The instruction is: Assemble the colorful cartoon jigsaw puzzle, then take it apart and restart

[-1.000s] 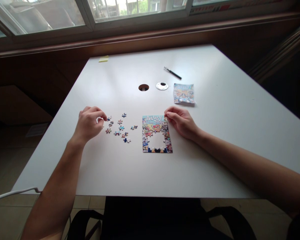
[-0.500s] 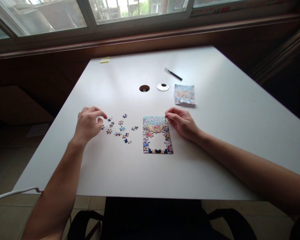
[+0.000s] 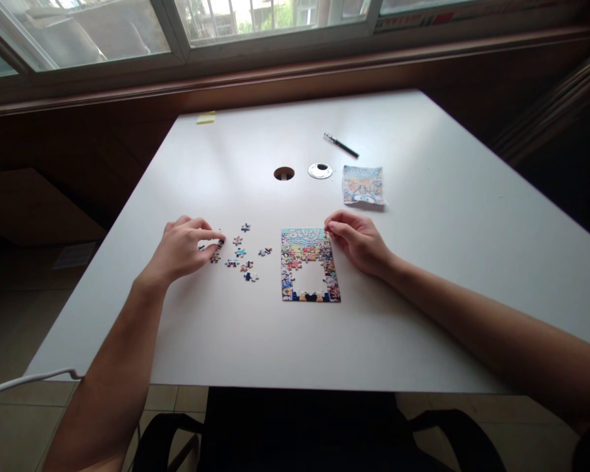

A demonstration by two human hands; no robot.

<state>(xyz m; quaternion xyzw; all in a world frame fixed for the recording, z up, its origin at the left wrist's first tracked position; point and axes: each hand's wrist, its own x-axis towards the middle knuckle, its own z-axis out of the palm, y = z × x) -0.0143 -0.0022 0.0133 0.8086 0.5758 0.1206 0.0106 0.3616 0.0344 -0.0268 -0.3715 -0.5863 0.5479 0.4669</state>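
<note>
My left hand (image 3: 181, 248) reaches over the left side of a group of loose jigsaw pieces. Its thumb and index finger are apart, with a small jigsaw piece (image 3: 221, 243) between their tips; I cannot tell whether they touch it. Some pieces are partly hidden by these fingers. Several other jigsaw pieces (image 3: 240, 252) lie to the right of the hand. A colourful jigsaw puzzle (image 3: 288, 255) lies flat in its frame, with a white gap in its lower middle. My right hand (image 3: 358, 241) is closed at the puzzle's top right corner, thumb and fingertips pinched there.
Behind the puzzle lies a printed packet (image 3: 362, 185), with a dark pen (image 3: 341, 145) farther back. A round cable hole (image 3: 284, 174) and its metal cover (image 3: 320, 171) are mid-table. A yellow sticky note (image 3: 206, 118) is at the back left, a white cable (image 3: 54, 374) at the front left.
My left hand has moved right and slightly down, its fingertips now over the jigsaw pieces on the left. My right hand and the puzzle have stayed in place.
</note>
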